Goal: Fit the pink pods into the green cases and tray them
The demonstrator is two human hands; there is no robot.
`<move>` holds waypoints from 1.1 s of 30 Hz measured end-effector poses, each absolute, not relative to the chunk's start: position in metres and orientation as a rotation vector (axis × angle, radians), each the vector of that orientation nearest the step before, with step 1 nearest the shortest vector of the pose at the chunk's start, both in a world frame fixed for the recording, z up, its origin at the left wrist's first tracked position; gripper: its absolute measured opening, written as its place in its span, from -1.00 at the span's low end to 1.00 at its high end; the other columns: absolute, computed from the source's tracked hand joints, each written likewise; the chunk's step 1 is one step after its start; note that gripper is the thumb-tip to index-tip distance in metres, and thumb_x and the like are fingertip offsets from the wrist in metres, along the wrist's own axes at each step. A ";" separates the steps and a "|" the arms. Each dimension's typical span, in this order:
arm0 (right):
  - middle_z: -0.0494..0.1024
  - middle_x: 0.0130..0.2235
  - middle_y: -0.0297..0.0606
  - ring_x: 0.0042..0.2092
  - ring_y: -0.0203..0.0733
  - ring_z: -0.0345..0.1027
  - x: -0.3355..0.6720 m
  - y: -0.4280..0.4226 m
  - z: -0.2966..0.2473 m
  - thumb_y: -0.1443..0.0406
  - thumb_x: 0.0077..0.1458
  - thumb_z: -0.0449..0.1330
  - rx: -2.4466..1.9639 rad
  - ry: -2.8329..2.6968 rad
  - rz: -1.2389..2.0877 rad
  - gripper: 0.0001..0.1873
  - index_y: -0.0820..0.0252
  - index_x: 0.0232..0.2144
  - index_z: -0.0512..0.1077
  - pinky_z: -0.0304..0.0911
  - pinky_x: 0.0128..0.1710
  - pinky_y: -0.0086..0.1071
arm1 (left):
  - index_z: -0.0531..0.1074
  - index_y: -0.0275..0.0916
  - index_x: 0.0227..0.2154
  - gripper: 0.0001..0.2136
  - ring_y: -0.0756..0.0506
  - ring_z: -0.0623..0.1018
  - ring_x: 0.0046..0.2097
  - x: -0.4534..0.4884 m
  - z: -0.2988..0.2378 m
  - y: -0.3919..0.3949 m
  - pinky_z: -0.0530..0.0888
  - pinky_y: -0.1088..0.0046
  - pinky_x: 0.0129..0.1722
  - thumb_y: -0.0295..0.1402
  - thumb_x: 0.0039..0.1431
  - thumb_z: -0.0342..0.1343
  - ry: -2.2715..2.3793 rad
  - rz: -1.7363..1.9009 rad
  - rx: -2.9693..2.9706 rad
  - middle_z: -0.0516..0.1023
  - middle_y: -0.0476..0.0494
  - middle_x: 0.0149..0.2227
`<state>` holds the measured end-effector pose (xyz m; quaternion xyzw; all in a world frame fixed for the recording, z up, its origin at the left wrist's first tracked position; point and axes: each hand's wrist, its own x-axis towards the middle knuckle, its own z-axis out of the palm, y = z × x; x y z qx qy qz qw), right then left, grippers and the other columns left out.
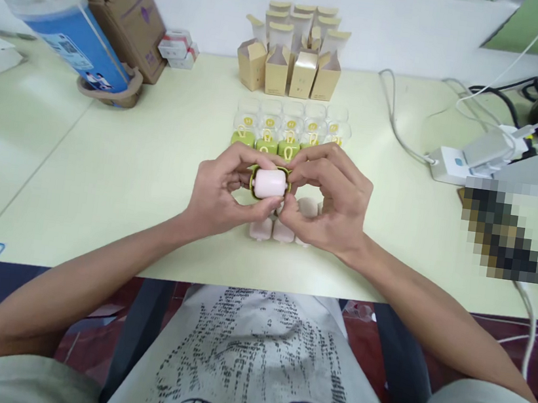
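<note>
The pink case (pixel 270 183), smooth and rounded, is held just above the pale counter (pixel 106 160), gripped at its ends by the closed fingers of the left hand (pixel 218 188) and right hand (pixel 333 200). A green loop (pixel 253 183) is seen around it. Similar pink pieces (pixel 283 232) lie beneath, and clear boxes (pixel 292 122) stand behind.

head camera looks forward and down, close over the table (pixel 106 160).

Fingers of left hand (pixel 218 188) and right hand (pixel 333 200) covering both ends of pink case (pixel 270 183); green ring (pixel 253 183) behind it mostly hiding. Pink pieces (pixel 272 230) lying half under hands. Pixelated patch (pixel 503 232) masking something on table (pixel 104 173). Blue tub (pixel 68 30), cardboard box (pixel 135 12) running off top edge. Yellow marks on clear boxes (pixel 291 125) too small to read.
</note>
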<state>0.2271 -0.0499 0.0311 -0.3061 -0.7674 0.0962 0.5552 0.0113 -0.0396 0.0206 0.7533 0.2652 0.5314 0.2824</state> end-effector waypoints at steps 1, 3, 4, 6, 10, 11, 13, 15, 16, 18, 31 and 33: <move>0.68 -0.11 -0.20 -0.12 0.01 0.57 0.227 -0.051 0.032 0.24 0.09 0.35 -0.743 -1.813 0.234 -0.83 -0.04 -0.21 0.58 0.64 -0.25 -0.07 | 0.55 -0.11 0.00 -0.55 -0.12 0.80 -0.10 0.011 0.020 -0.040 0.73 0.41 -0.29 -0.04 0.23 0.59 0.713 1.413 2.013 0.80 -0.22 0.09; 0.68 -0.12 -0.20 -0.14 -0.01 0.57 0.227 -0.053 0.034 0.24 0.10 0.34 -0.775 -1.812 0.255 -0.85 -0.04 -0.22 0.57 0.65 -0.26 -0.08 | 0.56 -0.10 0.02 -0.51 -0.15 0.81 -0.07 0.010 0.020 -0.039 0.77 0.36 -0.24 0.03 0.23 0.58 0.731 1.385 2.002 0.80 -0.23 0.09; 0.67 -0.12 -0.20 -0.16 -0.03 0.56 0.228 -0.053 0.035 0.24 0.11 0.33 -0.771 -1.809 0.260 -0.86 -0.04 -0.22 0.56 0.65 -0.28 -0.09 | 0.57 -0.09 0.04 -0.49 -0.16 0.81 -0.06 0.010 0.020 -0.039 0.78 0.34 -0.21 0.06 0.23 0.58 0.735 1.374 1.997 0.80 -0.23 0.09; 0.67 -0.13 -0.20 -0.18 -0.05 0.55 0.229 -0.053 0.035 0.27 0.15 0.32 -0.728 -1.801 0.252 -0.87 -0.03 -0.20 0.56 0.65 -0.30 -0.10 | 0.58 -0.07 0.07 -0.48 -0.17 0.81 -0.03 0.008 0.021 -0.037 0.80 0.32 -0.17 0.09 0.23 0.57 0.718 1.376 1.998 0.79 -0.23 0.09; 0.69 -0.07 -0.17 -0.11 -0.01 0.60 0.231 -0.048 0.032 0.24 0.29 0.31 -0.639 -1.839 0.287 -0.74 -0.06 0.02 0.58 0.70 -0.22 -0.04 | 0.56 -0.05 0.08 -0.51 -0.19 0.83 0.02 0.005 0.021 -0.031 0.82 0.29 -0.10 0.15 0.32 0.47 0.705 1.382 1.978 0.79 -0.23 0.11; 0.70 -0.02 -0.16 -0.10 0.00 0.61 0.232 -0.047 0.031 0.21 0.32 0.33 -0.618 -1.856 0.293 -0.66 -0.08 0.12 0.56 0.71 -0.20 -0.03 | 0.54 -0.06 0.08 -0.49 -0.19 0.83 0.01 0.005 0.021 -0.030 0.82 0.29 -0.11 0.19 0.33 0.44 0.709 1.375 1.957 0.79 -0.22 0.10; 0.71 0.08 -0.12 -0.03 0.00 0.64 0.232 -0.044 0.029 0.15 0.35 0.39 -0.607 -1.874 0.269 -0.53 -0.09 0.27 0.52 0.71 -0.15 -0.04 | 0.50 -0.06 0.10 -0.45 -0.18 0.84 -0.02 0.005 0.019 -0.029 0.82 0.30 -0.11 0.25 0.35 0.39 0.708 1.345 1.911 0.79 -0.21 0.09; 0.70 0.16 -0.10 0.07 0.04 0.64 0.233 -0.043 0.029 0.10 0.36 0.45 -0.654 -1.890 0.237 -0.50 -0.08 0.28 0.54 0.71 -0.06 -0.03 | 0.48 -0.05 0.13 -0.45 -0.19 0.84 0.03 0.006 0.017 -0.028 0.83 0.28 -0.07 0.25 0.38 0.36 0.689 1.314 1.891 0.77 -0.22 0.12; 0.71 0.18 -0.10 0.13 0.07 0.64 0.234 -0.043 0.030 0.08 0.36 0.47 -0.690 -1.896 0.238 -0.52 -0.06 0.25 0.57 0.70 0.00 0.00 | 0.48 -0.03 0.16 -0.46 -0.21 0.82 0.10 0.006 0.017 -0.028 0.83 0.27 -0.03 0.24 0.40 0.34 0.680 1.307 1.900 0.75 -0.23 0.17; 0.73 0.19 -0.11 0.16 0.09 0.65 0.235 -0.044 0.031 0.07 0.35 0.49 -0.761 -1.886 0.286 -0.55 -0.02 0.20 0.60 0.69 0.09 0.06 | 0.51 0.02 0.23 -0.49 -0.28 0.73 0.32 0.006 0.019 -0.027 0.82 0.20 0.06 0.20 0.44 0.33 0.677 1.297 1.963 0.67 -0.26 0.33; 0.71 0.09 -0.15 0.08 0.02 0.65 0.242 -0.039 0.031 0.08 0.27 0.52 -0.828 -1.763 0.394 -0.51 -0.01 0.19 0.65 0.73 -0.02 -0.08 | 0.55 0.12 0.35 -0.50 -0.34 0.62 0.41 -0.003 0.027 -0.027 0.62 -0.18 0.43 -0.01 0.42 0.39 0.751 1.503 2.190 0.68 -0.20 0.30; 0.70 0.09 -0.14 0.07 0.02 0.64 0.242 -0.039 0.031 0.10 0.28 0.51 -0.836 -1.782 0.364 -0.52 -0.01 0.20 0.66 0.73 -0.03 -0.08 | 0.49 0.10 0.42 -0.41 -0.36 0.56 0.48 -0.002 0.027 -0.027 0.57 -0.19 0.49 -0.01 0.39 0.40 0.702 1.457 2.200 0.62 -0.22 0.39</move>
